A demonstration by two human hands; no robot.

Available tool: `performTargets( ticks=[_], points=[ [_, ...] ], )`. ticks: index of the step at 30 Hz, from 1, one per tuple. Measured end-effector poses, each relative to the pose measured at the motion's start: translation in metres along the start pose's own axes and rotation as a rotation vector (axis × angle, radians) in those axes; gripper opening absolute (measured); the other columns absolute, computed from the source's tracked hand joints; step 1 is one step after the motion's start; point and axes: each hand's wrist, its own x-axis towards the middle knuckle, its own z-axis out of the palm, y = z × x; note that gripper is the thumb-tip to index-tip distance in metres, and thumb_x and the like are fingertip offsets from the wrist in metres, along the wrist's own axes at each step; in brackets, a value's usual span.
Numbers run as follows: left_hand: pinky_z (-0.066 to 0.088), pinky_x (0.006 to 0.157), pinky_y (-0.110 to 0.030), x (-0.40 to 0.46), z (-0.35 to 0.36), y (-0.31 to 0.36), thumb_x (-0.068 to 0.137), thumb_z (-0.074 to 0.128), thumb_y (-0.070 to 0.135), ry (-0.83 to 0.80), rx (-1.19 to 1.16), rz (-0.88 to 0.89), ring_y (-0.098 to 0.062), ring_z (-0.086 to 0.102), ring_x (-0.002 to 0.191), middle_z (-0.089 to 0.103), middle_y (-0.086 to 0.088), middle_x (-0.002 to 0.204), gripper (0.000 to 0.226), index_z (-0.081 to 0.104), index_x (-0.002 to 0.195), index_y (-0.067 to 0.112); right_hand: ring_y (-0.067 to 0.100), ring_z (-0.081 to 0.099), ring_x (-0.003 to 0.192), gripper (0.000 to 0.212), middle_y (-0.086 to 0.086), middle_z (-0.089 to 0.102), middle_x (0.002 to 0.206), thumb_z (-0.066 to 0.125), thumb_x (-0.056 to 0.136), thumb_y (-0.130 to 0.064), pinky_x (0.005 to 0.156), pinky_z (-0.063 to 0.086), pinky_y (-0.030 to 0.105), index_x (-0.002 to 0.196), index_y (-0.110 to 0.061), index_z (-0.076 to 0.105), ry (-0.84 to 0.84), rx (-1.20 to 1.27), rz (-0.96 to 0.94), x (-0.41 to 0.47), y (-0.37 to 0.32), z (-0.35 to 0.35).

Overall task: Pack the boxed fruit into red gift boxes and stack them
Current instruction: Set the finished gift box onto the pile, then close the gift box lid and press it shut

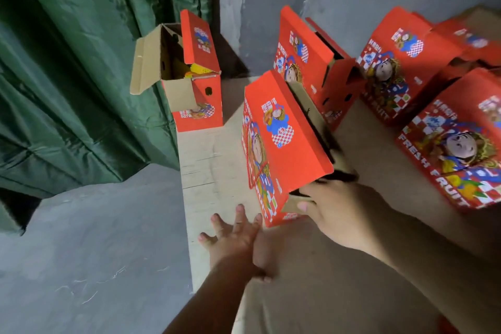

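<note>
At the near edge of the cardboard surface [206, 160], the nearest red gift box [282, 144] stands tilted, lid flap up. Step judged: closing or repositioning it (contents hidden); next needs flap seated. Right hand [333, 206] grips its near end; left hand [235, 236] reaches forward, fingers spread, holding nothing.

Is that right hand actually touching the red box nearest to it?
Touching. The head view shows the right hand gripping the near end of the nearest red gift box, with its fingers curled around the brown end flap.
</note>
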Motion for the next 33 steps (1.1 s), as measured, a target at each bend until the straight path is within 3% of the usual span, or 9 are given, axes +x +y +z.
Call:
performTargets(
  ticks=[3, 5, 9, 13, 16, 20, 25, 29, 33],
  points=[
    [0.01, 0.119, -0.071, -0.022, 0.006, -0.008, 0.08, 0.075, 0.069, 0.097, -0.049, 0.072, -0.044, -0.012, 0.157, -0.013, 0.011, 0.173, 0.111, 0.004, 0.163, 0.049, 0.017, 0.063, 0.112, 0.034, -0.014, 0.065, 0.121, 0.052, 0.097, -0.053, 0.083, 0.051, 0.031, 0.126, -0.037, 0.052, -0.234, 0.131, 0.06, -0.061, -0.001, -0.001],
    [0.024, 0.121, -0.046, -0.04, 0.017, -0.013, 0.097, 0.067, 0.047, 0.278, -0.255, 0.144, -0.03, 0.023, 0.155, 0.026, 0.005, 0.171, 0.077, 0.028, 0.163, 0.038, 0.016, 0.062, 0.115, 0.042, -0.017, 0.062, 0.126, 0.054, 0.093, -0.052, 0.09, 0.053, 0.037, 0.133, -0.044, 0.044, -0.356, 0.232, 0.073, -0.101, -0.004, -0.003],
    [0.047, 0.076, -0.001, -0.099, 0.011, 0.022, 0.104, 0.065, 0.023, 0.453, -1.345, 0.026, -0.002, 0.072, 0.105, 0.073, 0.02, 0.112, 0.018, 0.067, 0.118, 0.034, 0.009, 0.063, 0.107, 0.053, -0.025, 0.06, 0.124, 0.058, 0.085, -0.062, 0.088, 0.053, 0.035, 0.131, -0.058, 0.032, -0.424, 0.4, 0.148, -0.159, -0.005, 0.0],
    [0.058, 0.078, -0.015, -0.159, 0.0, 0.072, 0.102, 0.055, 0.044, 0.133, -1.628, 0.234, -0.007, 0.072, 0.113, 0.073, 0.0, 0.13, 0.041, 0.061, 0.138, 0.027, 0.024, 0.063, 0.113, 0.04, -0.008, 0.062, 0.128, 0.06, 0.096, -0.053, 0.09, 0.053, 0.038, 0.135, -0.044, 0.053, -0.248, 0.385, 0.295, -0.156, -0.031, 0.019],
    [0.054, 0.098, -0.021, -0.19, -0.004, 0.081, 0.111, 0.04, 0.041, 0.063, -1.58, 0.326, -0.002, 0.066, 0.123, 0.07, 0.013, 0.135, 0.037, 0.056, 0.144, 0.037, 0.03, 0.065, 0.107, 0.027, 0.001, 0.07, 0.111, 0.063, 0.097, -0.05, 0.074, 0.046, 0.033, 0.11, -0.028, 0.069, -0.14, 0.376, 0.325, -0.151, -0.032, 0.022],
    [0.051, 0.075, -0.005, -0.211, 0.0, 0.07, 0.103, 0.045, 0.057, 0.012, -1.555, 0.247, 0.01, 0.07, 0.101, 0.075, 0.025, 0.115, 0.036, 0.064, 0.125, 0.037, 0.031, 0.063, 0.094, 0.027, 0.0, 0.06, 0.095, 0.074, 0.09, -0.036, 0.071, 0.046, 0.04, 0.077, -0.02, 0.056, 0.067, 0.392, 0.221, -0.154, -0.012, -0.016],
    [0.046, 0.102, -0.03, -0.223, 0.016, 0.048, 0.069, 0.053, 0.092, -0.19, -1.708, 0.001, -0.021, 0.048, 0.145, 0.039, 0.009, 0.162, 0.111, 0.021, 0.163, 0.042, 0.026, 0.058, 0.089, 0.034, -0.002, 0.05, 0.088, 0.077, 0.087, -0.039, 0.078, 0.046, 0.042, 0.076, -0.017, 0.054, 0.061, 0.323, 0.051, -0.188, -0.006, -0.084],
    [0.03, 0.111, -0.027, -0.239, 0.015, 0.03, 0.06, 0.052, 0.105, 0.095, -1.642, 0.11, -0.004, 0.029, 0.152, 0.021, 0.022, 0.166, 0.133, -0.002, 0.166, 0.045, 0.006, 0.046, 0.084, 0.045, -0.011, 0.044, 0.087, 0.077, 0.085, -0.038, 0.075, 0.04, 0.038, 0.067, -0.027, 0.038, 0.084, 0.332, 0.012, -0.252, -0.026, -0.133],
    [0.039, 0.118, -0.041, -0.251, -0.009, 0.007, 0.088, 0.049, 0.086, 0.333, -1.415, 0.444, -0.01, 0.047, 0.146, 0.051, 0.012, 0.158, 0.088, 0.036, 0.161, 0.037, 0.0, 0.051, 0.086, 0.027, -0.015, 0.045, 0.094, 0.074, 0.089, -0.035, 0.072, 0.04, 0.034, 0.078, -0.027, 0.05, 0.168, 0.404, -0.005, -0.313, -0.04, -0.169]
  ],
)
